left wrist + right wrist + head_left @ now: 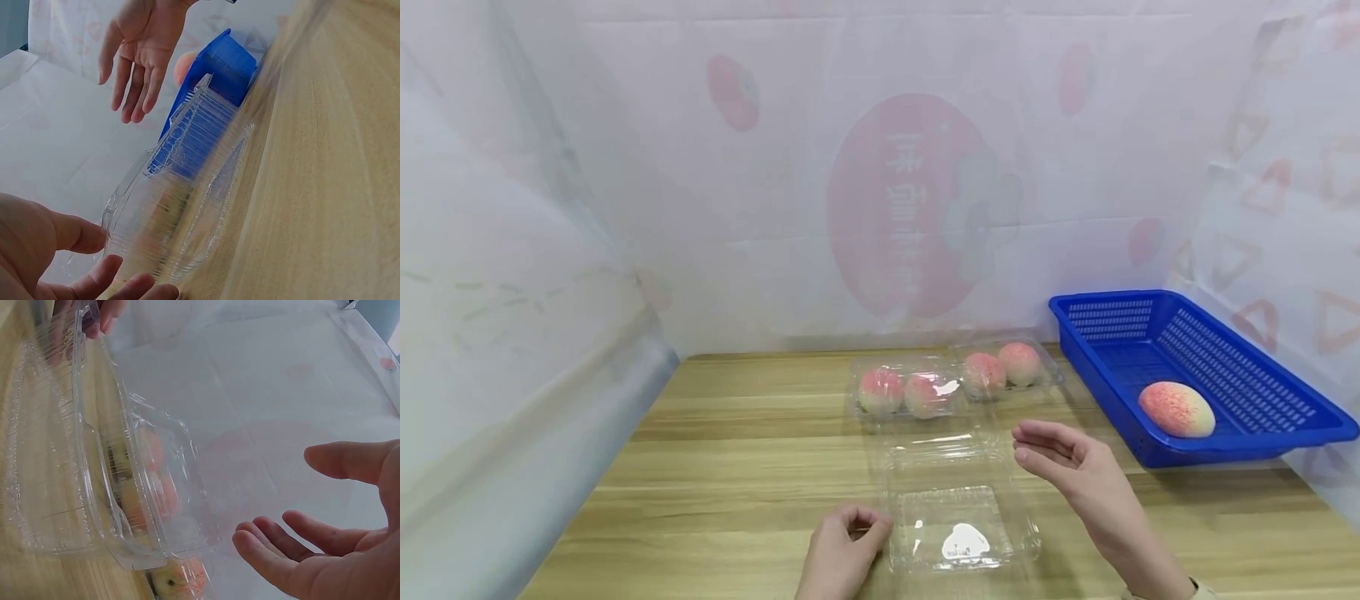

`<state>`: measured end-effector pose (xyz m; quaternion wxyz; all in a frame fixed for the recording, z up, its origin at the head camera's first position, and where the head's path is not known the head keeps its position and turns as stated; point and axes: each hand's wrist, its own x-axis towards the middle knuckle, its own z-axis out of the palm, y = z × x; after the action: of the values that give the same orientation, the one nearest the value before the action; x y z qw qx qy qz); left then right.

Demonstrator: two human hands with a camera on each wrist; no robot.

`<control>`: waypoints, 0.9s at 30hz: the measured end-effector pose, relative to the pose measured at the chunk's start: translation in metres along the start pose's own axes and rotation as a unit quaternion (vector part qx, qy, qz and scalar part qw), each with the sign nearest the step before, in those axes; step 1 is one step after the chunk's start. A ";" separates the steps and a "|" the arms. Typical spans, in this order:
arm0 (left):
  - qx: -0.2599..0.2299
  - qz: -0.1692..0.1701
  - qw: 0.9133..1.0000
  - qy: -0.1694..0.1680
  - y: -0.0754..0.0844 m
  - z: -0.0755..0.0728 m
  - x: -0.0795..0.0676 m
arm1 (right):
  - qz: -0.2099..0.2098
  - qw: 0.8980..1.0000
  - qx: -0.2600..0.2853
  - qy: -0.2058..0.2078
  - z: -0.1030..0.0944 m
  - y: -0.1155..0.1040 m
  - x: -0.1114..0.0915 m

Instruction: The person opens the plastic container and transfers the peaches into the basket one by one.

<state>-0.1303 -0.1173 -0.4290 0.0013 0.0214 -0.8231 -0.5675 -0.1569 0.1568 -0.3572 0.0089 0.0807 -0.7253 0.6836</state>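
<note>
Pinched by the left hand (pixel 844 550) is the edge of a clear plastic clamshell (pixel 951 517) at the head frame's lower centre; by the loosely spread right hand (pixel 1078 471) at lower right, nothing is held.

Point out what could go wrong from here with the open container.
The open container looks thin and light, and only the left hand is at its edge, so it might slide. Its far side lies close to the filled containers, so a push could nudge one. Only one peach shows in the blue basket, so matching the others' two peaches each might fail.
</note>
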 end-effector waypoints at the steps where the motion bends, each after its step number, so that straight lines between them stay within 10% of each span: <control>1: -0.004 -0.002 1.000 -0.002 0.001 0.001 0.001 | -0.002 1.000 -0.003 0.003 -0.001 0.000 -0.001; 16: -0.049 -0.015 0.999 -0.013 -0.001 0.003 -0.003 | 0.028 0.998 -0.040 0.035 -0.008 0.018 -0.002; 27: -0.044 -0.015 0.999 -0.010 0.000 0.000 -0.001 | -0.003 0.999 -0.026 -0.023 -0.031 0.082 0.018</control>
<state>-0.1289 -0.1173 -0.4285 -0.0144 0.0276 -0.7972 -0.6030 -0.1885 0.1898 -0.4345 -0.0035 0.0982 -0.7427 0.6624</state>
